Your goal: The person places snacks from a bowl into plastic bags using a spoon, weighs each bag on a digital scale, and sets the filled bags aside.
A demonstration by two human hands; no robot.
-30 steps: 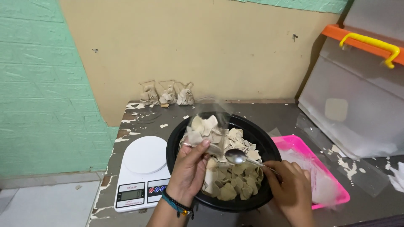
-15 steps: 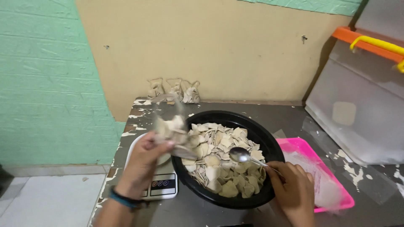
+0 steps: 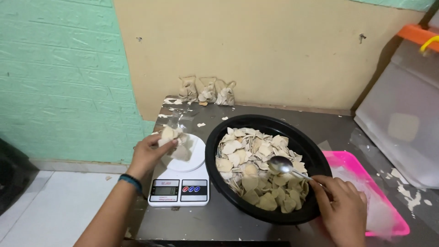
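- My left hand (image 3: 148, 153) reaches over the white kitchen scale (image 3: 180, 176), and its fingers (image 3: 165, 145) are clamped around a small clear plastic bag of chips (image 3: 176, 142).
- The bag hangs just above the round platform of the scale, at its left rear part; I cannot tell whether its bottom touches the platform.
- My right hand (image 3: 343, 206) is at the near right rim of the big black bowl (image 3: 219, 137), its fingers (image 3: 327, 183) closed on the handle of a metal spoon (image 3: 283, 165).
- The head of the spoon rests on the heap of pale, folded chips (image 3: 254, 174) that fills the bowl, a little right of the middle.
- The bowl stands just beside the scale, to its right, on the grey table (image 3: 219, 215).
- A pink tray (image 3: 347, 160) lies right of the bowl, partly under my right hand.
- Three filled small bags (image 3: 206, 90) stand in a row against the beige wall, at the back of the table, well apart from both hands.
- A few crumbs lie loose on the table near those bags.
- A dark band (image 3: 131, 181) sits on my left wrist.
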